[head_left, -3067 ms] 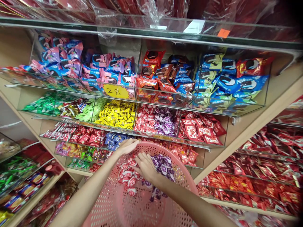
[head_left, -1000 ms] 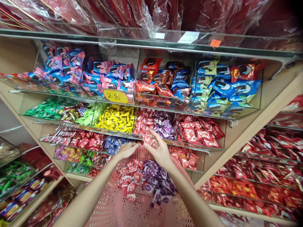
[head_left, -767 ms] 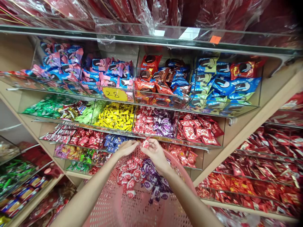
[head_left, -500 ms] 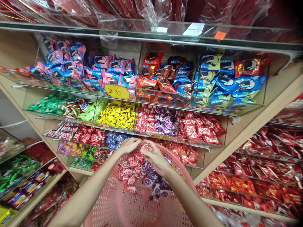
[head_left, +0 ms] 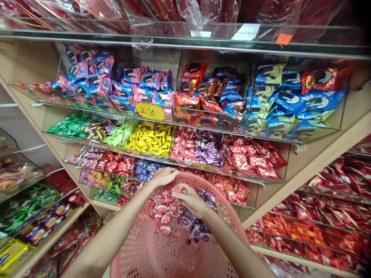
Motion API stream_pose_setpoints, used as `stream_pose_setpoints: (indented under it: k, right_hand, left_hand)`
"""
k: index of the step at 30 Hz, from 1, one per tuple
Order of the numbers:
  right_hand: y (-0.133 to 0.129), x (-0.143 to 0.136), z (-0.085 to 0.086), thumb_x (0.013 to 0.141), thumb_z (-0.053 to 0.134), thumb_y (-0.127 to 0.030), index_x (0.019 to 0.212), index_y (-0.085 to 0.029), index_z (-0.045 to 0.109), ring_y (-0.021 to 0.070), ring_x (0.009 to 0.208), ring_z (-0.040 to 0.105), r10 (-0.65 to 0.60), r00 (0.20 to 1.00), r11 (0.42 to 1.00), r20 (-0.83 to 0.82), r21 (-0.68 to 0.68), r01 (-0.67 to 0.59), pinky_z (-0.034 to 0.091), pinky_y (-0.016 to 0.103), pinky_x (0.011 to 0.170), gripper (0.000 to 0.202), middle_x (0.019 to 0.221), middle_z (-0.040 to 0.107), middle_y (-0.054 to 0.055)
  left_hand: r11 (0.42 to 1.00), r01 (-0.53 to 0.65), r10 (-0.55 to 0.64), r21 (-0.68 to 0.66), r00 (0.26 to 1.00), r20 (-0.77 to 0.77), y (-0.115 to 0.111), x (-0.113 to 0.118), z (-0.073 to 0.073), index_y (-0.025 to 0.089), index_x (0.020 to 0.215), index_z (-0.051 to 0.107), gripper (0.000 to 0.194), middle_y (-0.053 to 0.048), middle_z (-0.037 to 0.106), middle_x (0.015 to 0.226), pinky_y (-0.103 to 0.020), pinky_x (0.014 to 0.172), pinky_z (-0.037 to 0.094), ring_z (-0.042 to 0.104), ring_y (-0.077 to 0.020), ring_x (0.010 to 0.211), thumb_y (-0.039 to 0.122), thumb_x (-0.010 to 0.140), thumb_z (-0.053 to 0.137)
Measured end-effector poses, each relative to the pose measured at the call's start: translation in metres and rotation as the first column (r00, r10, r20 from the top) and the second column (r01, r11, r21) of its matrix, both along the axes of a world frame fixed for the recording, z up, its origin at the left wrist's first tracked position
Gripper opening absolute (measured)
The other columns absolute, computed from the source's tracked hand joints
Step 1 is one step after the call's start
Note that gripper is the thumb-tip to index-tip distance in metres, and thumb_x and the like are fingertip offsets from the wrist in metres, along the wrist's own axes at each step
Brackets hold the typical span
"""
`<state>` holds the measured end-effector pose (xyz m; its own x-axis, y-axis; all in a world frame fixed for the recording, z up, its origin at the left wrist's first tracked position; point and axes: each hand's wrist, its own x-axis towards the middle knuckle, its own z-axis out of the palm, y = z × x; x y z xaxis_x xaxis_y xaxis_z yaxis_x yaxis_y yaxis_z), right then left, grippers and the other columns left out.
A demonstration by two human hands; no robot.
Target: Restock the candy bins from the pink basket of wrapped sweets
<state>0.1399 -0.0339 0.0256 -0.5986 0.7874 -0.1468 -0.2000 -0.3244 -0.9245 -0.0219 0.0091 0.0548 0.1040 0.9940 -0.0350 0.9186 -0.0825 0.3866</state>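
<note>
A pink perforated plastic basket stands tilted in front of me, with red-and-white wrapped candies and purple-and-white wrapped candies heaped toward its far side. My left hand is closed over the far left rim, its fingers pointing right; the thumb is hidden. Inside the basket, my right hand pinches a red-and-white wrapped candy between thumb and fingers, just above the pile. Part of the purple candies lies hidden behind that hand.
Ahead, tiered clear bins hold yellow candies, red and purple candies, and blue cookie packs. A yellow price tag reads 28. Wooden shelf sides slope down on both sides, with more red packets at right.
The shelves and basket sit slightly farther right in view. My right hand, with the candy in its pinch, is a little lower against the pile; my left hand stays at the rim.
</note>
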Motion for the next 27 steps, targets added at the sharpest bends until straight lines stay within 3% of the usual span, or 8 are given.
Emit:
stream_pose_setpoints:
  k: [6, 9, 12, 15, 18, 21, 27]
  right_hand:
    - [-0.001, -0.002, -0.009, 0.055, 0.074, -0.023, 0.089, -0.02, 0.049, 0.0092, 0.067, 0.057, 0.025, 0.997, 0.999, -0.071, -0.023, -0.026, 0.044, 0.026, 0.071, 0.042, 0.075, 0.059, -0.004]
    - [0.003, -0.004, -0.019, 0.057, 0.072, -0.028, 0.089, -0.02, 0.049, 0.0106, 0.066, 0.056, -0.053, 0.997, 0.987, 0.047, 0.153, 0.046, 0.044, 0.027, 0.067, 0.04, 0.078, 0.058, -0.003]
    - [0.012, -0.007, -0.026, 0.062, 0.067, -0.03, 0.087, -0.019, 0.052, 0.012, 0.069, 0.054, -0.164, 0.971, 0.867, 0.173, 0.495, 0.058, 0.043, 0.026, 0.066, 0.031, 0.078, 0.057, -0.003]
    - [0.022, -0.014, -0.025, 0.069, 0.061, -0.031, 0.091, -0.02, 0.055, 0.0147, 0.075, 0.054, -0.215, 0.937, 0.707, 0.275, 0.706, -0.045, 0.041, 0.029, 0.073, 0.026, 0.082, 0.059, -0.001]
    - [0.029, -0.025, -0.021, 0.069, 0.062, -0.031, 0.097, -0.02, 0.057, 0.0205, 0.089, 0.052, -0.29, 0.873, 0.592, 0.391, 0.79, -0.157, 0.038, 0.035, 0.081, 0.031, 0.094, 0.06, 0.005]
    - [0.033, -0.037, -0.021, 0.069, 0.063, -0.033, 0.108, -0.02, 0.055, 0.0249, 0.103, 0.046, -0.332, 0.822, 0.513, 0.463, 0.82, -0.255, 0.035, 0.038, 0.086, 0.041, 0.109, 0.055, 0.009]
    - [0.03, -0.05, -0.029, 0.071, 0.061, -0.035, 0.112, -0.023, 0.054, 0.0278, 0.111, 0.04, -0.421, 0.753, 0.418, 0.506, 0.845, -0.335, 0.034, 0.04, 0.088, 0.043, 0.119, 0.05, 0.009]
  left_hand:
    - [1.0, -0.009, 0.009, 0.008, 1.0, -0.012, 0.0, 0.001, 0.001, 0.034, 0.099, 0.06, 0.05, 0.002, 0.065, 0.098, -0.03, 0.073, 0.04, 0.058, -0.0215, 0.088, 0.058, 0.079, 0.021]
    - [1.0, -0.024, 0.024, -0.003, 1.0, -0.012, 0.0, 0.003, 0.002, 0.034, 0.101, 0.06, 0.052, 0.002, 0.065, 0.099, -0.029, 0.073, 0.04, 0.058, -0.0212, 0.088, 0.059, 0.079, 0.021]
    - [1.0, -0.027, 0.027, -0.003, 1.0, -0.011, -0.001, 0.004, 0.003, 0.033, 0.1, 0.061, 0.052, 0.001, 0.065, 0.098, -0.029, 0.074, 0.04, 0.058, -0.0214, 0.089, 0.059, 0.079, 0.021]
    - [1.0, -0.024, 0.024, -0.003, 1.0, -0.008, -0.002, 0.004, 0.004, 0.03, 0.096, 0.063, 0.053, 0.001, 0.066, 0.094, -0.029, 0.073, 0.04, 0.059, -0.0215, 0.086, 0.059, 0.079, 0.022]
    - [1.0, -0.024, 0.024, -0.005, 1.0, -0.003, -0.003, 0.004, 0.004, 0.028, 0.09, 0.065, 0.054, -0.001, 0.067, 0.089, -0.03, 0.072, 0.041, 0.06, -0.0217, 0.083, 0.06, 0.079, 0.022]
    - [0.999, -0.041, 0.041, 0.0, 0.999, -0.005, -0.002, 0.004, 0.005, 0.027, 0.088, 0.064, 0.054, -0.002, 0.067, 0.087, -0.029, 0.071, 0.041, 0.06, -0.0218, 0.082, 0.06, 0.078, 0.024]
    - [0.999, -0.052, 0.052, -0.001, 0.999, 0.007, -0.001, 0.004, 0.003, 0.025, 0.085, 0.064, 0.055, -0.003, 0.067, 0.086, -0.029, 0.071, 0.04, 0.059, -0.0221, 0.083, 0.062, 0.077, 0.024]
